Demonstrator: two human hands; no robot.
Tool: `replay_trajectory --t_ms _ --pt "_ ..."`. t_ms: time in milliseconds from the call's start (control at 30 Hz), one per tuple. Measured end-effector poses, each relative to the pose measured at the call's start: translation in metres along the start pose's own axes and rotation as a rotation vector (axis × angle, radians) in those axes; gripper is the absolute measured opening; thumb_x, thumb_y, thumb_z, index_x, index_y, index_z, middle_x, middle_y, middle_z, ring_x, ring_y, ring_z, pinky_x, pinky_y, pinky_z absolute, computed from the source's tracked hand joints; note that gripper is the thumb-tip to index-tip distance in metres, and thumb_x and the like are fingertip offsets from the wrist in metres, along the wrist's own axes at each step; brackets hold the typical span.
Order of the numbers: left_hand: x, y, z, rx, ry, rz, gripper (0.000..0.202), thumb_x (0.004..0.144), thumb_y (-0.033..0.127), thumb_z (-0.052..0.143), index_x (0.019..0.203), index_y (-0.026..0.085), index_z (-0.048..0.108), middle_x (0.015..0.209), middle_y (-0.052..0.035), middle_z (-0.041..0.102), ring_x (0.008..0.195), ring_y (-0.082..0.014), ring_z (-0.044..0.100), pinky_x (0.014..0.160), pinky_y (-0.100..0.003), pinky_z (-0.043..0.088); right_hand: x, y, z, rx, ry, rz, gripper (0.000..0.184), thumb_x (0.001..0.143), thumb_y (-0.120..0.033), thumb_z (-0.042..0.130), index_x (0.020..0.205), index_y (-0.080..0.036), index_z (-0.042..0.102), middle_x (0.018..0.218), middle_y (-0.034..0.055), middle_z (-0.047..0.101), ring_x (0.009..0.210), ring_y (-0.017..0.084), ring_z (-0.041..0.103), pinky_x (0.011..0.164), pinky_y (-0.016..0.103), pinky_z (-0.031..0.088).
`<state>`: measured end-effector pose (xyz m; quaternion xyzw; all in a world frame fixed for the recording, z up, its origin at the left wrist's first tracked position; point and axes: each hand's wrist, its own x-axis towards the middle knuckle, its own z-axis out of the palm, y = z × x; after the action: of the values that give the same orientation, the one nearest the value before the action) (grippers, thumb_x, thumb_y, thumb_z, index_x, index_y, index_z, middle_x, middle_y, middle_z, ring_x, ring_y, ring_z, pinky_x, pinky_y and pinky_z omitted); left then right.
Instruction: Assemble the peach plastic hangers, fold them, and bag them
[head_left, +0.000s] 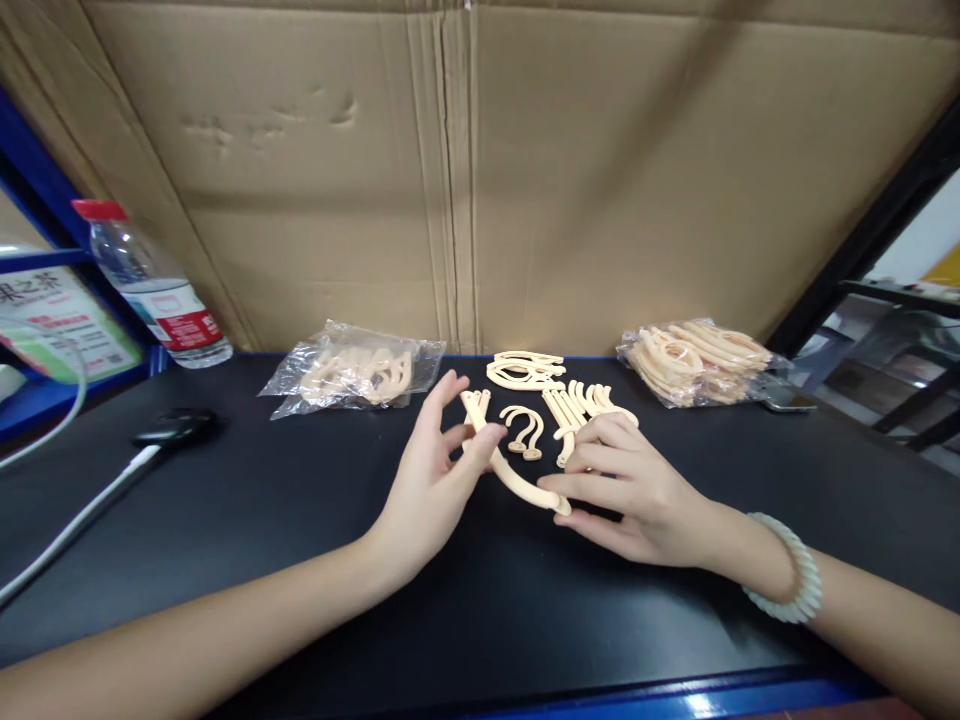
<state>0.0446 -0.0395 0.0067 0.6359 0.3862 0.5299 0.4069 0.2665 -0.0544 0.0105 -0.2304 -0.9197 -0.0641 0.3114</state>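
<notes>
Both hands hold one cream curved plastic strip (517, 478) over the black table (300, 560). My left hand (435, 480) pinches its upper end between thumb and fingers. My right hand (626, 485) grips the lower end with its fingertips; a pale bead bracelet (795, 585) sits on that wrist. Just behind the hands lie two small hook-shaped cream pieces (523, 430) and a row of loose cream strips (581, 405). A flat stack of oval cream loops (525, 370) lies further back.
A clear bag of cream parts (352, 378) lies at the back left, another fuller bag (697, 362) at the back right. A water bottle (154, 285) stands on a blue shelf at left. A black device with a white cable (172, 428) rests left. A cardboard wall (480, 170) closes the back.
</notes>
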Motion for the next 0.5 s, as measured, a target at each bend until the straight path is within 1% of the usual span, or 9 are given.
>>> replay_trajectory --t_ms 67,100,133,167,233,300,333,400,500 --pt "0.0 -0.002 -0.004 0.297 0.002 0.271 0.06 0.09 0.029 0.057 0.143 0.029 0.028 0.155 -0.0111 0.025 0.133 -0.0294 0.043 0.1 -0.047 0.049 -0.002 0.002 0.002 -0.035 0.017 0.028 0.015 0.089 -0.025 0.062 0.102 -0.018 0.067 0.078 0.003 0.063 0.081 0.019 0.053 0.081 0.04 0.038" --pt "0.0 -0.003 -0.006 0.46 -0.019 0.415 0.059 0.09 0.026 0.059 0.142 0.028 0.032 0.154 -0.0109 0.028 0.139 -0.0301 0.033 0.108 -0.05 0.04 -0.002 0.003 0.002 -0.052 0.019 0.039 0.014 0.089 -0.025 0.061 0.101 -0.018 0.067 0.077 0.0025 0.063 0.079 0.018 0.053 0.082 0.04 0.037" --pt "0.0 -0.002 -0.007 0.61 -0.063 0.547 0.055 0.089 0.024 0.06 0.139 0.025 0.037 0.151 -0.0109 0.035 0.141 -0.0298 0.028 0.113 -0.052 0.032 -0.003 0.003 0.003 -0.069 0.018 0.046 0.013 0.09 -0.025 0.061 0.1 -0.018 0.066 0.077 0.002 0.063 0.077 0.017 0.053 0.083 0.04 0.036" --pt "-0.001 -0.002 -0.008 0.73 -0.127 0.665 0.049 0.089 0.023 0.06 0.134 0.023 0.042 0.145 -0.0106 0.045 0.14 -0.0292 0.03 0.115 -0.055 0.024 -0.003 0.003 0.003 -0.086 0.02 0.047 0.012 0.09 -0.024 0.06 0.099 -0.018 0.066 0.077 0.0016 0.062 0.075 0.016 0.053 0.084 0.041 0.035" --pt "-0.002 0.0 -0.008 0.86 -0.267 0.825 0.033 0.091 0.024 0.059 0.124 0.021 0.051 0.125 -0.0074 0.063 0.13 -0.0263 0.046 0.117 -0.058 0.012 -0.004 0.001 0.003 -0.126 0.024 0.038 0.009 0.09 -0.021 0.059 0.093 -0.018 0.066 0.075 0.0009 0.062 0.072 0.015 0.052 0.086 0.041 0.034" --pt "-0.004 0.001 -0.006 0.914 -0.364 0.87 0.018 0.095 0.024 0.053 0.112 0.02 0.057 0.106 -0.0031 0.071 0.11 -0.0211 0.061 0.117 -0.057 0.01 -0.003 -0.002 0.004 -0.166 0.015 0.008 0.008 0.09 -0.019 0.058 0.088 -0.017 0.066 0.073 0.0003 0.06 0.071 0.014 0.052 0.087 0.041 0.033" --pt "-0.005 0.001 -0.005 0.935 -0.384 0.866 0.014 0.096 0.024 0.05 0.105 0.019 0.059 0.099 -0.0019 0.072 0.101 -0.0188 0.064 0.116 -0.055 0.013 -0.003 -0.004 0.004 -0.184 0.008 -0.01 0.009 0.09 -0.019 0.058 0.087 -0.017 0.066 0.072 0.0002 0.06 0.071 0.014 0.051 0.087 0.041 0.033" --pt "-0.006 0.001 -0.003 0.98 -0.404 0.853 0.017 0.098 0.023 0.045 0.092 0.018 0.06 0.088 -0.0011 0.07 0.085 -0.0158 0.065 0.112 -0.051 0.026 -0.003 -0.006 0.004 -0.215 -0.003 -0.041 0.009 0.09 -0.019 0.057 0.09 -0.016 0.066 0.072 0.0002 0.06 0.07 0.014 0.05 0.085 0.04 0.034" --pt "-0.006 0.0 -0.001 1.025 -0.427 0.863 0.024 0.099 0.025 0.041 0.081 0.017 0.056 0.078 -0.0009 0.066 0.073 -0.0149 0.061 0.1 -0.044 0.04 -0.002 -0.008 0.004 -0.248 -0.003 -0.064 0.011 0.091 -0.019 0.056 0.093 -0.015 0.066 0.07 0.0005 0.058 0.069 0.015 0.049 0.083 0.04 0.034"
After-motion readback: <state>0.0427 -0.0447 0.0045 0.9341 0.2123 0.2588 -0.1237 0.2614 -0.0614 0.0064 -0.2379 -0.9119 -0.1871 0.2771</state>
